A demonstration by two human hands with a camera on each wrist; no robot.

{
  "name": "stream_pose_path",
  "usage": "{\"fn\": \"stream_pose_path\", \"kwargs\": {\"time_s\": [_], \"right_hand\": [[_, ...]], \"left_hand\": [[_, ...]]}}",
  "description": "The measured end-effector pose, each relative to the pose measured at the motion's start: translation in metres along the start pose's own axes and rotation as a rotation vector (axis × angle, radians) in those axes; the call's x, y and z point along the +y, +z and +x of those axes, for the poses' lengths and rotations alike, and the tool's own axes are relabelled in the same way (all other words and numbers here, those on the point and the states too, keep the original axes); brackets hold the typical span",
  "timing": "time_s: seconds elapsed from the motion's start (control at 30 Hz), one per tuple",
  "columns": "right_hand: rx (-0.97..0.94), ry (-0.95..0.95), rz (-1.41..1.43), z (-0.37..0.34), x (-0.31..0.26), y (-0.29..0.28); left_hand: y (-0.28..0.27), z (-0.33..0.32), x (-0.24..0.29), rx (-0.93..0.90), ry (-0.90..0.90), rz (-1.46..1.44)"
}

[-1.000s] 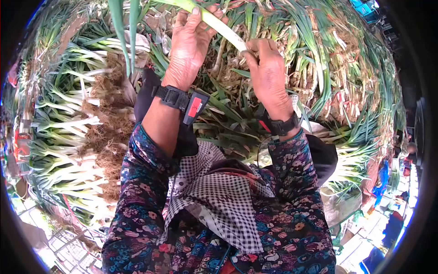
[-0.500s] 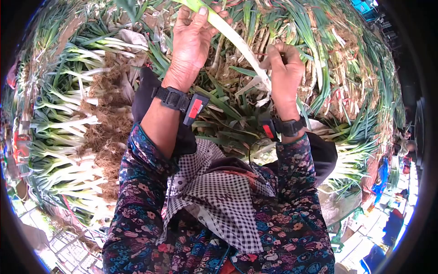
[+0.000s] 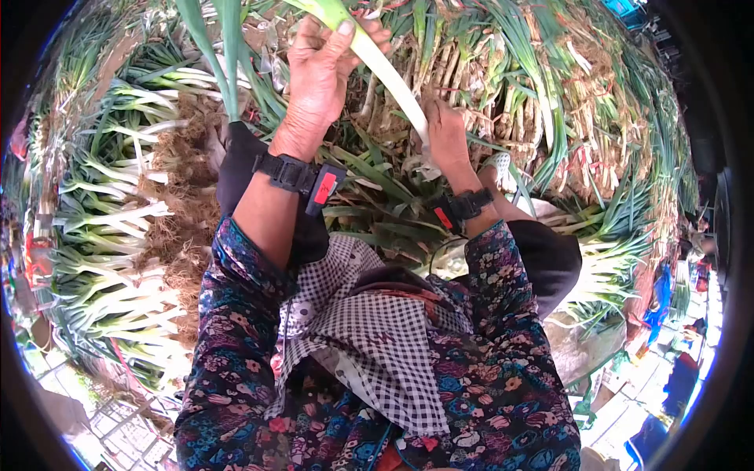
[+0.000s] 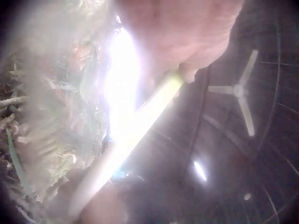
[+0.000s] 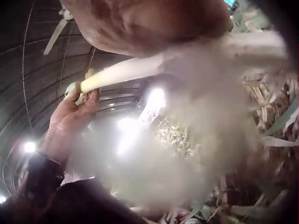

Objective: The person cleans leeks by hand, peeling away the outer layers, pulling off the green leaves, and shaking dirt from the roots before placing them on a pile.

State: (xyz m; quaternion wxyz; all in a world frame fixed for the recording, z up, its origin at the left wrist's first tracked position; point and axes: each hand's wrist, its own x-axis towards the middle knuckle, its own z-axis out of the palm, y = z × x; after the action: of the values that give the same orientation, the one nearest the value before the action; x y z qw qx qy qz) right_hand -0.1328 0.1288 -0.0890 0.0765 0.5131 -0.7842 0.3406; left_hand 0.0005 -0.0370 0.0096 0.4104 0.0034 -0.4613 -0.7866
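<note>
the leek [image 3: 390,74] is white and green, the sleeves [image 3: 236,330] floral.

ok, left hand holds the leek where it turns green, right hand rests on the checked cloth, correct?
No: head view shows the right hand at the leek's white lower end, not on the cloth. Left hand is as you said.

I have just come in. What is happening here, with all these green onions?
A person in a floral top is handling one green onion. The left hand grips it near its green part; the right hand is at the lower white part, its grip unclear. Other green onions lie around, including a row with brown roots on the person's left.
</note>
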Motion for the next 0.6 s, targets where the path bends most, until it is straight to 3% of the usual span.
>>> {"fn": "stream_pose_path", "kwargs": {"time_s": [0.03, 0.07, 0.1, 0.13, 0.17, 0.23, 0.27, 0.3, 0.33, 0.43, 0.47, 0.57, 0.6], "right_hand": [[0.002, 0.012, -0.001, -0.009, 0.006, -0.006], [-0.113, 0.053, 0.121, -0.015, 0.011, -0.016], [-0.26, 0.331, 0.58, -0.02, 0.006, -0.024], [-0.287, 0.681, 0.987, -0.024, 0.0, -0.032], [-0.299, 0.679, 0.984, -0.028, -0.008, -0.04], [-0.237, 0.436, 0.774, -0.031, -0.027, -0.054], [-0.141, 0.233, 0.53, -0.032, -0.041, -0.055], [-0.135, 0.183, 0.451, -0.035, -0.051, -0.057], [-0.159, 0.318, 0.348, -0.032, -0.059, -0.053], [-0.084, 0.265, 0.468, -0.032, -0.079, -0.044], [-0.078, 0.194, 0.426, -0.032, -0.088, -0.04], [-0.33, 0.225, 0.457, -0.033, -0.099, -0.036], [-0.23, 0.061, 0.432, -0.035, -0.095, -0.033]], "left_hand": [[-0.003, 0.001, 0.001, -0.005, -0.011, -0.001], [-0.007, 0.004, 0.005, 0.033, -0.007, -0.009], [-0.011, 0.007, 0.01, 0.073, 0.002, -0.016], [-0.015, 0.008, 0.013, 0.125, -0.015, 0.0], [-0.018, 0.008, 0.012, 0.136, -0.011, -0.002], [-0.016, 0.01, 0.015, 0.123, -0.045, -0.066], [-0.004, 0.01, 0.011, 0.189, 0.004, -0.013], [0.001, 0.004, 0.015, 0.233, -0.036, 0.092], [-0.006, 0.008, 0.001, 0.243, 0.028, 0.033], [-0.002, 0.01, -0.006, 0.443, 0.151, -0.024], [0.017, 0.004, 0.019, 0.419, -0.109, -0.521], [-0.013, 0.005, -0.009, 0.472, -0.139, -0.264], [-0.016, 0.006, -0.011, 0.511, -0.112, -0.26]]}}
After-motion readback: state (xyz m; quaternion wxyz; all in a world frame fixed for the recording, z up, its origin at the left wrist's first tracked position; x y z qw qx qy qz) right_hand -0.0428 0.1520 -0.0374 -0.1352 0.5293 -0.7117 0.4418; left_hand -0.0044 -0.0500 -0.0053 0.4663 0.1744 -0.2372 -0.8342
